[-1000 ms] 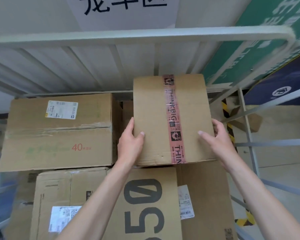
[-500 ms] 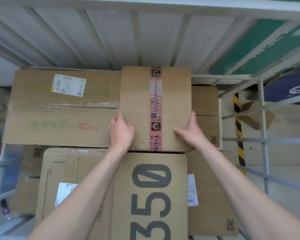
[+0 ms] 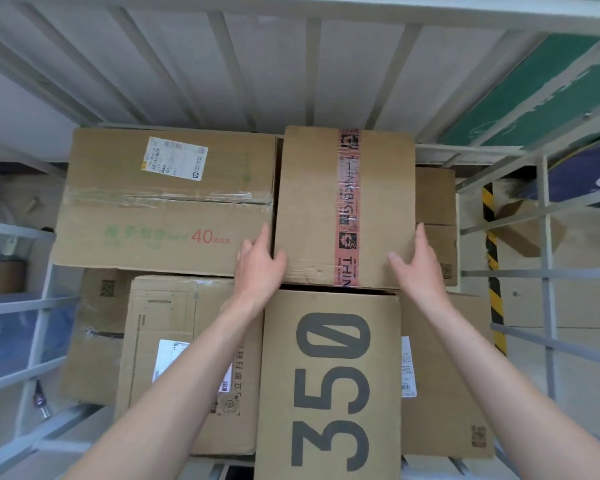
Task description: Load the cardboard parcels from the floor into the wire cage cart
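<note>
A cardboard parcel sealed with red printed tape (image 3: 312, 206) lies in the wire cage cart (image 3: 548, 258), at the back beside the wide "40" parcel (image 3: 160, 216). My left hand (image 3: 260, 268) presses its left near edge with straight fingers, the thumb lying on top. On the right near edge my right hand (image 3: 418, 261) presses the same way. The taped parcel's near edge rests on the "350" parcel (image 3: 329, 382).
A labelled parcel (image 3: 174, 341) lies left of the "350" one, and small parcels (image 3: 435, 199) sit to the right. White cage bars (image 3: 309, 74) close the back and both sides. Outside on the right are yellow-black floor tape (image 3: 489, 244) and a loose parcel (image 3: 523, 230).
The taped parcel has gone down and back into the cage, settling beside the "40" parcel. Both hands stayed on its near corners, sliding to its sides.
</note>
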Demonstrator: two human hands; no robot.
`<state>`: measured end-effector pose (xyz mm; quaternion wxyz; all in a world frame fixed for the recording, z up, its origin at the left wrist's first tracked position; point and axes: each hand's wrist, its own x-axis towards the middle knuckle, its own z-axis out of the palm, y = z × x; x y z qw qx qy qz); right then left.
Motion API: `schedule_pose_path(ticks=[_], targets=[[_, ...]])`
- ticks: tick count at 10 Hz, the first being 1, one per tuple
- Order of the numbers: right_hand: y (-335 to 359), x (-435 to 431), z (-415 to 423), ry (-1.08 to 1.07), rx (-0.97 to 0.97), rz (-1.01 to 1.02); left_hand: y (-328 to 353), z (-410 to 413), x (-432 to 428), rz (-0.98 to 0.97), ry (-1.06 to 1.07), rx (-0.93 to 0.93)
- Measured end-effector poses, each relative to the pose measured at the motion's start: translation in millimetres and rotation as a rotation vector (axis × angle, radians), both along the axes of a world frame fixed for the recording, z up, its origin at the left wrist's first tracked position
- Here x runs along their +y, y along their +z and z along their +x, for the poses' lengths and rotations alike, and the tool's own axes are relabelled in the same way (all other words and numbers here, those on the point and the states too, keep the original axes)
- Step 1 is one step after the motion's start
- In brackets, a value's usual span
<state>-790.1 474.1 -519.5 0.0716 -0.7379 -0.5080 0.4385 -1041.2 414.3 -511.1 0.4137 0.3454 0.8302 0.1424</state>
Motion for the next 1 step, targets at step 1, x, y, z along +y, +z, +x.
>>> schedule_pose_path(ticks=[1], targets=[[27.3,-45.2,-23.4,0.042,0.017,0.141,23.9,-23.2,-51.5,0.005,-0.004,-0.009]])
